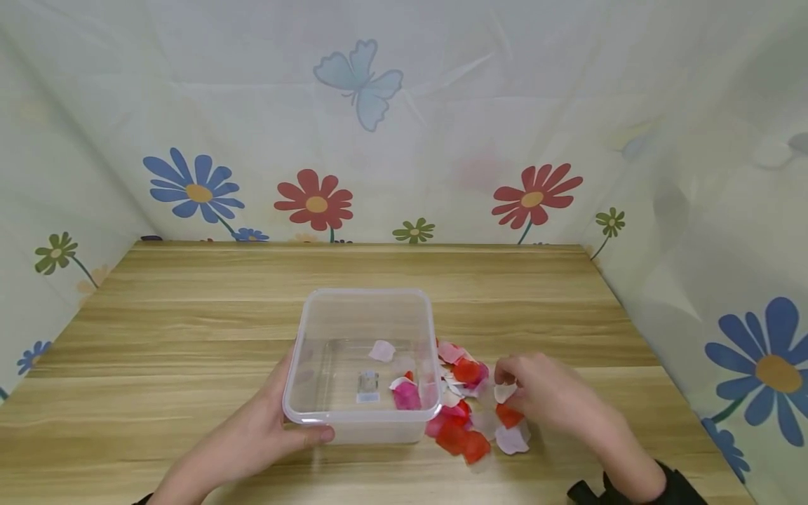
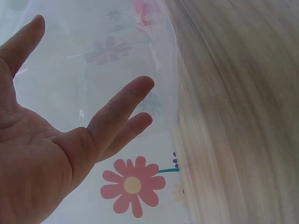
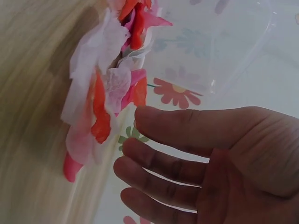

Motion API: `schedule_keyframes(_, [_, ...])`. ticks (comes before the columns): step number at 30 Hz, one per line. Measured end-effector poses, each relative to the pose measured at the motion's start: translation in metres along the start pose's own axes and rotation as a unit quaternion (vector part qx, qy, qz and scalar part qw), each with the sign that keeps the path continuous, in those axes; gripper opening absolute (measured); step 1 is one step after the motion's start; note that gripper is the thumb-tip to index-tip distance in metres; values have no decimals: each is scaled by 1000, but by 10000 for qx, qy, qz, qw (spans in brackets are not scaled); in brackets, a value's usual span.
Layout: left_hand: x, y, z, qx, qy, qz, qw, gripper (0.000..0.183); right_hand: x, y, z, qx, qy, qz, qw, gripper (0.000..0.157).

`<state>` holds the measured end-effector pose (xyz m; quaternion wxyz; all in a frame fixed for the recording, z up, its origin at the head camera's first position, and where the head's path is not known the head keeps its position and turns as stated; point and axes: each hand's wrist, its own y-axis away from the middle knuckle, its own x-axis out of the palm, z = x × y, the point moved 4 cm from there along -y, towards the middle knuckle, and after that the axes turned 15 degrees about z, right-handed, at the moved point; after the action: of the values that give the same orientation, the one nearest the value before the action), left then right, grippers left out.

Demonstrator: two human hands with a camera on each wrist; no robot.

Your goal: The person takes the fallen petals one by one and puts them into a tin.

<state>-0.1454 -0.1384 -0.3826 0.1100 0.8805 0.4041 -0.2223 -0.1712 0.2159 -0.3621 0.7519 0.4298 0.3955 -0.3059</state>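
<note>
A clear plastic box (image 1: 362,416) stands on the table, seen from above without a lid. Along its left side my left hand (image 1: 261,414) rests, thumb against the front wall. Its fingers look straight and spread against the box in the left wrist view. Inside lie a pale petal (image 1: 381,351), a magenta petal (image 1: 406,396) and a small label. Right of the box is a loose heap of red, pink and white petals (image 1: 463,442). At the heap's right edge is my right hand (image 1: 552,396), its fingers loosely bent and apart from the thumb, beside a white petal (image 1: 503,392).
The wooden table (image 1: 208,301) extends behind and to both sides of the box. Around it hangs a pale cloth (image 1: 429,154) printed with flowers and a butterfly. The petal heap sits close against the box's right wall.
</note>
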Motion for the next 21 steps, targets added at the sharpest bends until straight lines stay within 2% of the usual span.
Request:
schedule_keyframes(4, [0, -1, 0, -50, 53, -30, 10000, 121, 2, -3, -6, -26, 38, 9, 10000, 25])
schedule_keyframes(9, [0, -1, 2, -189, 90, -33, 9998, 122, 5, -7, -11, -263, 11, -16, 9997, 26])
schedule_keyframes(16, [0, 0, 3, -33, 39, 29, 10000, 121, 8, -13, -15, -308, 24, -39, 9995, 25])
schedule_keyframes(21, [0, 1, 3, -83, -71, -28, 9999, 121, 9, -14, -15, -408, 102, -30, 9991, 24])
